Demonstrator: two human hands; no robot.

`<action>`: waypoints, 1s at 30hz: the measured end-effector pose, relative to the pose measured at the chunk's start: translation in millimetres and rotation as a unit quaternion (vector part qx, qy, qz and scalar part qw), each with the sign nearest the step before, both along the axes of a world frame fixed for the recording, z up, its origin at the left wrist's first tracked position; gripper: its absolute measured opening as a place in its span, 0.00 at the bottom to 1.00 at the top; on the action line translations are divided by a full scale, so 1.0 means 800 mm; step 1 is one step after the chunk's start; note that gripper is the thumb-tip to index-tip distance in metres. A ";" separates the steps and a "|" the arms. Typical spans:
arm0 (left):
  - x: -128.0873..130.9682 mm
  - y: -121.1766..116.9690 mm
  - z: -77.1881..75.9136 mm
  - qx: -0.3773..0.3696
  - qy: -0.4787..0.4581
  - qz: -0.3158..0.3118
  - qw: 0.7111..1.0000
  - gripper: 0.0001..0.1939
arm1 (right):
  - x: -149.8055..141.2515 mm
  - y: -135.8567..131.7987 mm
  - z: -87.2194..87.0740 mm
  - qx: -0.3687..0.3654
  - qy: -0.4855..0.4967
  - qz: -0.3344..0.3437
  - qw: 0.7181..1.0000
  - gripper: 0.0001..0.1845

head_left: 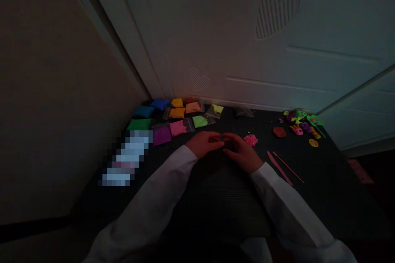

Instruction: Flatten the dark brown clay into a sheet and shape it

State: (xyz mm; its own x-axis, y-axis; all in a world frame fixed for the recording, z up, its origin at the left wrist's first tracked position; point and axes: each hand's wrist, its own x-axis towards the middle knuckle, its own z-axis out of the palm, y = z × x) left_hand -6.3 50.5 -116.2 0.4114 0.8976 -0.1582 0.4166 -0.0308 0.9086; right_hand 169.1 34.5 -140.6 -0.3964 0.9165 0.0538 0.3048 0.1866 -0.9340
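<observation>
Over the middle of the dark table, my left hand (pixel 204 144) and my right hand (pixel 243 153) meet at the fingertips. Fingers on both are curled and pinched towards each other; whatever lies between them is too dark and small to make out. Just right of my right hand is a pink clay piece with a ruffled, speckled look (pixel 251 139). Further right lie a pink flat modelling knife (pixel 279 167) and a thin pink stick tool (pixel 288 167), side by side. A reddish-brown lump (pixel 279 132) sits behind these tools.
Bags of coloured clay stand at the back left, among them a purple bag (pixel 162 135), a pink bag (pixel 179 128) and a green bag (pixel 139 124). A blurred-out bright screen (pixel 128 160) lies at left. Small clay figures (pixel 304 123) cluster at far right. A white panel (pixel 222 41) rises behind the table.
</observation>
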 end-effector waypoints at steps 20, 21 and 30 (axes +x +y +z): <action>0.008 -0.045 0.036 0.133 0.069 0.039 0.988 0.11 | 0.015 -0.036 0.054 0.051 -0.070 -0.105 0.991 0.09; 0.009 -0.046 0.035 0.146 0.074 0.035 0.986 0.10 | 0.015 -0.036 0.055 0.060 -0.080 -0.102 0.990 0.09; 0.018 -0.050 0.028 0.207 0.090 0.031 0.974 0.08 | 0.015 -0.038 0.058 0.112 -0.141 -0.102 0.978 0.08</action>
